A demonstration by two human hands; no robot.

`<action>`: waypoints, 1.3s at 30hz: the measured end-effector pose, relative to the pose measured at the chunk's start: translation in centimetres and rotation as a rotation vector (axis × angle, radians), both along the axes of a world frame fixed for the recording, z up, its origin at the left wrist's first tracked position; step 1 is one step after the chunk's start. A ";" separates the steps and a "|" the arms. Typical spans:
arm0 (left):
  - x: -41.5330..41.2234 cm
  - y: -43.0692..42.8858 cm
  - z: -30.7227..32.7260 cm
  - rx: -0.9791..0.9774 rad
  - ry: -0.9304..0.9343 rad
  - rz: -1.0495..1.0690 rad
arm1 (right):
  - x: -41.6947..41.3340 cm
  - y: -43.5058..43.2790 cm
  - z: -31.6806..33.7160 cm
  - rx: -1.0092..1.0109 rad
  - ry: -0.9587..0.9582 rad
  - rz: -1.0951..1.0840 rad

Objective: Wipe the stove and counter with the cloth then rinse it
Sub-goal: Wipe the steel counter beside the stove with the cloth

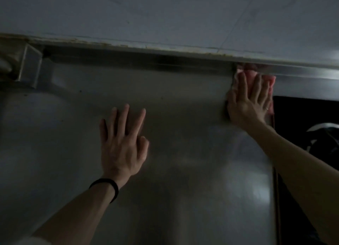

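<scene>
Pink cloth at the bench's back edge

Steel bench (174,153) carries the left hand (122,145), flat with fingers spread. Farther back, the right hand (249,105) presses the pink cloth (251,74), fingers extended, beside the black stove (300,112). No writing is readable.

Left wrist wears a black band (107,188); right hand (247,105) bears a thin ring (267,108); forearms bare.

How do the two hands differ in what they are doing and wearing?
The right hand presses a pink cloth at the counter's back edge, by the stove; the left hand lies on bare counter with nothing under it. The left wrist bears a dark band; the right hand shows a ring. Both lie flat, fingers spread.
</scene>
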State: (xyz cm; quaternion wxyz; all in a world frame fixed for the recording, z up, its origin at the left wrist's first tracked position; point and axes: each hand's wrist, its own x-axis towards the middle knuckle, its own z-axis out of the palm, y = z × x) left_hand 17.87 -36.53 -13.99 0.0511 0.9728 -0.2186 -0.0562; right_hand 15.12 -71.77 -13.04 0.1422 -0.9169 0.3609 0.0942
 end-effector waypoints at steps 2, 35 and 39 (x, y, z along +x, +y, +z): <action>-0.1 0.0 -0.2 -0.004 -0.012 0.003 | 1.9 2.7 -0.3 0.034 -0.042 -0.026; 0.0 0.3 -1.1 -0.132 -0.036 -0.035 | -10.2 14.7 -0.8 0.097 -0.068 0.098; -0.1 0.1 -0.3 -0.125 0.026 -0.015 | -8.7 13.8 -1.1 0.103 -0.108 0.062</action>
